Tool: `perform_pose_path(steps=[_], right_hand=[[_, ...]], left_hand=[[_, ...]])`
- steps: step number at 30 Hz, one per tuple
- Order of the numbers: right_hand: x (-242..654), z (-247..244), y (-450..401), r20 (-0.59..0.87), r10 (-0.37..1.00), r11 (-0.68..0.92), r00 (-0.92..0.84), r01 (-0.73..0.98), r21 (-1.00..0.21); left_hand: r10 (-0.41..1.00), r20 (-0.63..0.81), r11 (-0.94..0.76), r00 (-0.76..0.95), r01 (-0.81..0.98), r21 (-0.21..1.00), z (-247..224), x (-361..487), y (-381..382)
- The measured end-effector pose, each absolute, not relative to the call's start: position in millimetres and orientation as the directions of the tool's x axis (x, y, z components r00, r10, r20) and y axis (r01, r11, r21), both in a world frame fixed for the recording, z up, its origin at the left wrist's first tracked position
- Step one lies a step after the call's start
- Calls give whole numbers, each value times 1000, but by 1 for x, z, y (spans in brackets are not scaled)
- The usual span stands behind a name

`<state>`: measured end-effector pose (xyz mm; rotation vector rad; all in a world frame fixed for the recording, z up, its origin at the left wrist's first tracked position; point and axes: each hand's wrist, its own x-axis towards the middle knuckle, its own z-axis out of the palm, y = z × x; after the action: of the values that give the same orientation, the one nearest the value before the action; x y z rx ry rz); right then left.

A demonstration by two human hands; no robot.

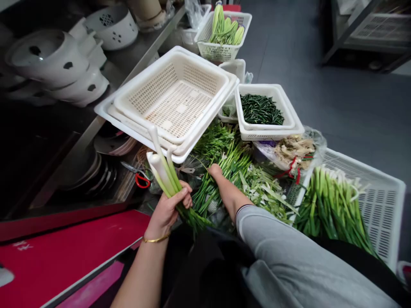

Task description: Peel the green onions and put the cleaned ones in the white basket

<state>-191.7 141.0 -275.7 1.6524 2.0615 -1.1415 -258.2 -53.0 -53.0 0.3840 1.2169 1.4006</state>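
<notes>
My left hand (180,201) is closed around a few thick scallions (161,171), their white ends pointing up and their green leaves hanging below the fist. To the right, my right hand (216,171) is bent down over a heap of leafy greens (234,160). Its fingers are hidden from view, so I cannot see what they hold, if anything. A thin strand shows beside it. Loose scallion trimmings (265,188) lie to the right of my right forearm.
Stacked white baskets (180,109) stand ahead. A smaller basket (266,132) holds dark green peppers. At right, a large basket (382,214) holds bundled scallions (330,205). Red-handled scissors (141,179) lie left of my hands, near a shelf with white pots (111,30).
</notes>
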Motion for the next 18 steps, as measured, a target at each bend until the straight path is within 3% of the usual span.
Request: perform_pose_path(steps=[4, 9, 14, 18], right_hand=[[-200, -295, 149, -690, 703, -135, -172, 920, -367], [-163, -284, 163, -690, 708, -261, -148, 854, -451], [-75, -229, 147, -628, 755, -386, -188, 647, -658], [-6, -159, 125, -559, 796, -426, -231, 442, -789]], left_hand=[[853, -470, 283, -228, -555, 782, -51, -256, -55], [846, -482, 358, -227, -428, 830, -51, -258, -55], [808, -510, 396, -294, -370, 841, -65, -253, -53], [831, -454, 407, -322, -205, 890, -80, -221, -43]])
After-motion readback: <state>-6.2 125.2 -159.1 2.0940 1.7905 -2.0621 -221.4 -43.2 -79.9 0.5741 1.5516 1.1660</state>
